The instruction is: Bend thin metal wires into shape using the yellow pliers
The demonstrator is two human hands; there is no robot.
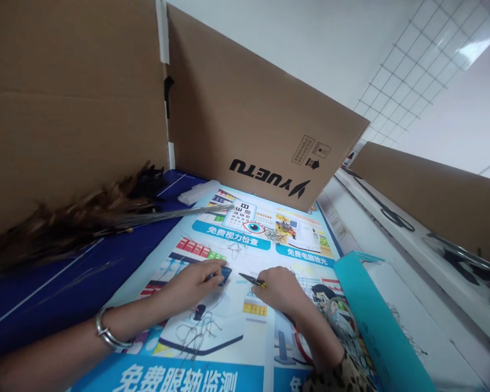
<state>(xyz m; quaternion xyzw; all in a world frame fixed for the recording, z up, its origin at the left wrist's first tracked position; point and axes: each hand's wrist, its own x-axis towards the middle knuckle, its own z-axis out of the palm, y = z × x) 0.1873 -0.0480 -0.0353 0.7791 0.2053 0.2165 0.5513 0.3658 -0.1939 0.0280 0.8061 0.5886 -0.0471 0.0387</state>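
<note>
My right hand (280,288) is wrapped round needle-nose pliers (251,279) with dark pointed jaws and a bit of yellow at the grip. The jaws point left, towards my left hand. My left hand (200,283), with a silver bangle on its wrist, has thumb and fingers pinched together just left of the tips. What they hold, if anything, is too small to make out. Below the hands, a loose cluster of thin bent wire pieces (198,335) lies on the printed poster (253,326). A smaller group of wire pieces (237,249) lies beyond my hands.
Brown feathers (85,218) and a bundle of straight wires (175,213) lie on the left. Coiled wire (343,316) sits by my right forearm, beside a turquoise strip (379,321). A cardboard panel (261,109) stands at the back, another cardboard panel (65,81) at the left.
</note>
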